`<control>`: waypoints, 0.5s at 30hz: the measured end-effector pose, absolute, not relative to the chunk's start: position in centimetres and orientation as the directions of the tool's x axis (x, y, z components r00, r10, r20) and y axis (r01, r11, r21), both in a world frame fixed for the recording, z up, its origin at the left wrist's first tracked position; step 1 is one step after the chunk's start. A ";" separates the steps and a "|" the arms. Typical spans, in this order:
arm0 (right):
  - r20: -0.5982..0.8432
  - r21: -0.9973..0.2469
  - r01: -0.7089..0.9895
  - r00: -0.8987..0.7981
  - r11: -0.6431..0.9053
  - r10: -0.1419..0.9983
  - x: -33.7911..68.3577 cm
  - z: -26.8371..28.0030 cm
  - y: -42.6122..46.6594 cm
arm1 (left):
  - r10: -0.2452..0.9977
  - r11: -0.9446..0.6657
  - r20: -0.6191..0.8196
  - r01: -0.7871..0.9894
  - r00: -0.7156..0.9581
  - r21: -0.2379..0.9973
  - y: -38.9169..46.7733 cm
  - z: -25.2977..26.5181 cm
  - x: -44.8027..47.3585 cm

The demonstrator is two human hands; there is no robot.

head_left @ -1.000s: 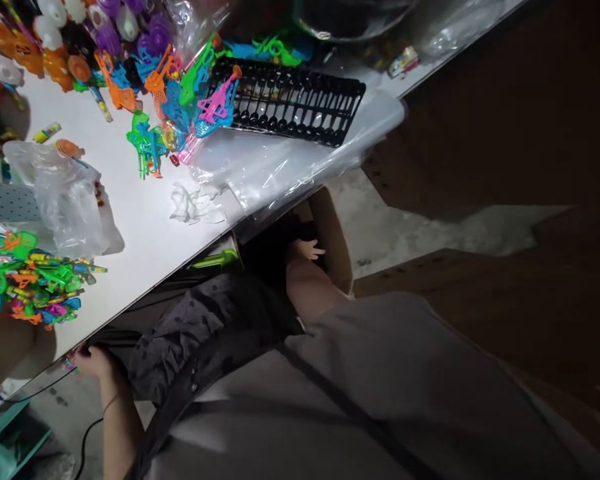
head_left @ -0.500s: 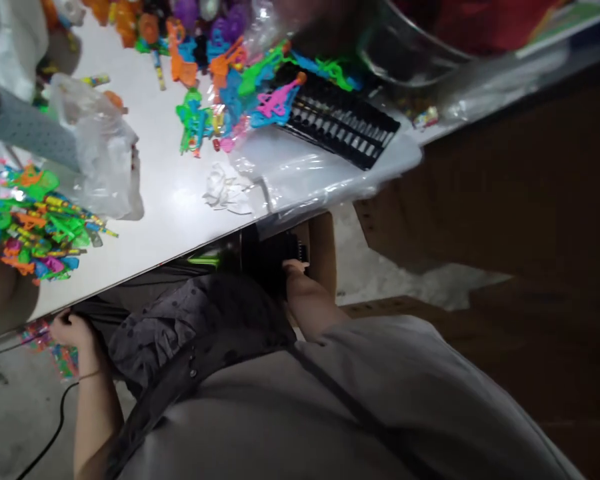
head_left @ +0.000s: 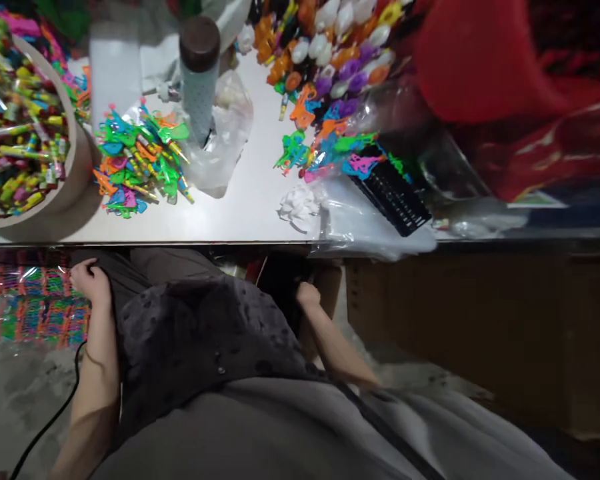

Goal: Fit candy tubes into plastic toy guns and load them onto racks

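Observation:
Below the table edge on the left, my left hand (head_left: 91, 280) is curled beside my dark trouser leg. Its fingers are closed, and what they hold, if anything, is hidden. Clear bags of brightly coloured plastic pieces (head_left: 40, 307) lie just left of and beneath it. My right hand (head_left: 309, 295) is low on the right, closed against a dark, black object (head_left: 283, 280) at an open cardboard box (head_left: 330, 293). Its fingertips are lost in shadow, so I cannot make out what they grip.
On the white table (head_left: 260, 220) lie a pile of coloured plastic toys (head_left: 140, 160), a bottle (head_left: 200, 80), crumpled white paper (head_left: 300, 205) and a black slotted tray (head_left: 393, 200). A round tub (head_left: 75, 140) of small tubes stands left, a red container (head_left: 475, 60) right. A cable (head_left: 55, 427) trails on the floor.
My view has turned and shifted left, so the table edge now runs level and the tub shows. My right hand has drawn back slightly at the box. My left hand stays low beside my leg.

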State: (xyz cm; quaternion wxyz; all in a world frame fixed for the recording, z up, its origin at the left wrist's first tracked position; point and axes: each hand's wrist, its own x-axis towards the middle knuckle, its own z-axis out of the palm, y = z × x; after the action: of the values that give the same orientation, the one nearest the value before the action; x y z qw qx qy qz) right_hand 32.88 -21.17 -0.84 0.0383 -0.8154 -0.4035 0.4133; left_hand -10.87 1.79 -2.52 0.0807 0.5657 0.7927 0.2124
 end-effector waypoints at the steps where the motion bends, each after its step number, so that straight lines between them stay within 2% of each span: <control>1: -0.651 -0.391 0.645 0.310 -0.657 0.692 32.7 -0.1 -20.7 | 0.926 0.265 0.127 0.851 -0.356 0.453 1.5 -2.7 -11.1; 4: -0.701 -0.315 0.714 0.270 -0.626 0.660 32.0 3.3 -19.7 | 0.914 0.247 0.153 0.814 -0.377 0.526 0.7 -3.0 -11.8; 6: -0.710 -0.332 0.747 0.204 -0.575 0.674 31.6 6.4 -19.0 | 0.912 0.231 0.156 0.789 -0.379 0.569 0.3 -3.3 -12.4; 8: -0.622 -0.447 0.736 0.153 -0.509 0.768 31.3 9.7 -17.6 | 0.909 0.223 0.156 0.766 -0.387 0.603 -0.1 -3.6 -13.1; 10: -0.467 -0.575 0.682 0.179 -0.452 0.866 31.2 12.3 -15.8 | 0.900 0.230 0.154 0.744 -0.408 0.627 -0.6 -4.0 -13.8; 12: -0.354 -0.653 0.612 0.273 -0.446 0.894 31.4 13.2 -13.7 | 0.893 0.238 0.146 0.722 -0.426 0.650 -1.0 -4.3 -14.5; 15: -0.322 -0.752 0.469 0.352 -0.463 0.879 32.1 11.4 -10.7 | 0.901 0.220 0.123 0.681 -0.417 0.698 -1.4 -4.7 -15.6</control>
State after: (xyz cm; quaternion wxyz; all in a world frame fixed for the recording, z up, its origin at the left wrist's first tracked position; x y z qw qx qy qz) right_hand 32.15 -10.74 11.42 0.2800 -0.7731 -0.4359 0.3659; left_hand -15.63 -1.42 -4.73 0.1566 0.5168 0.7652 0.3505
